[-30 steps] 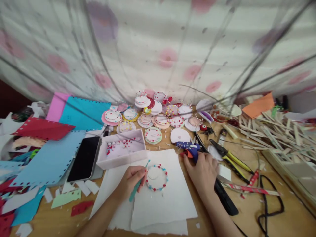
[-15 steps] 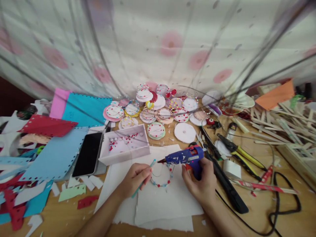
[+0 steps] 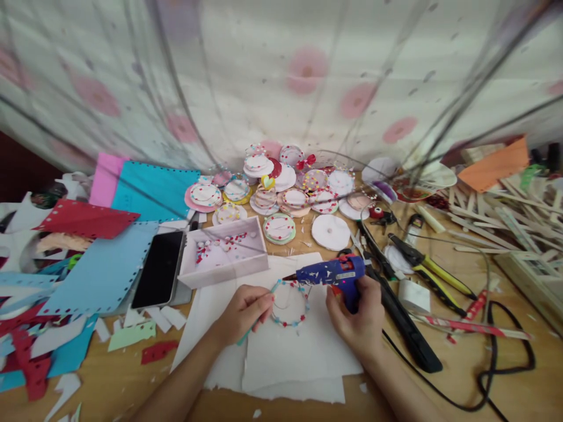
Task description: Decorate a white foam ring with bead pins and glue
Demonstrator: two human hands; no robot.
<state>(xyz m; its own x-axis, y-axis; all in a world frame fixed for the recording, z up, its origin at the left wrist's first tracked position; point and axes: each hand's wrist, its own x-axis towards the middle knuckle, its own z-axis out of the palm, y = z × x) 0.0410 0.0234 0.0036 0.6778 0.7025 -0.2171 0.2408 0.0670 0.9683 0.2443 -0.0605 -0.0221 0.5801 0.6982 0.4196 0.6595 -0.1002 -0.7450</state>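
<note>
My right hand (image 3: 358,316) grips a blue glue gun (image 3: 329,272), its nozzle pointing left over the upper rim of a white paper disc (image 3: 289,303) edged with red and blue beads. My left hand (image 3: 244,310) pinches a thin teal stick (image 3: 257,316) whose tip rests at the disc's left rim. The disc lies on white paper sheets (image 3: 281,357) on the wooden table. A shallow white box (image 3: 226,258) with loose red and white beads stands just beyond my left hand.
Several finished beaded discs (image 3: 281,193) are piled at the back. A black phone (image 3: 160,276) and coloured foam sheets (image 3: 101,264) lie left. Pliers (image 3: 424,266), a black cord (image 3: 492,369) and wooden sticks (image 3: 497,217) lie right. A dotted curtain hangs behind.
My right hand picked the glue gun up from the table and brought its nozzle over the beaded disc. My left hand stayed at the disc with the teal stick.
</note>
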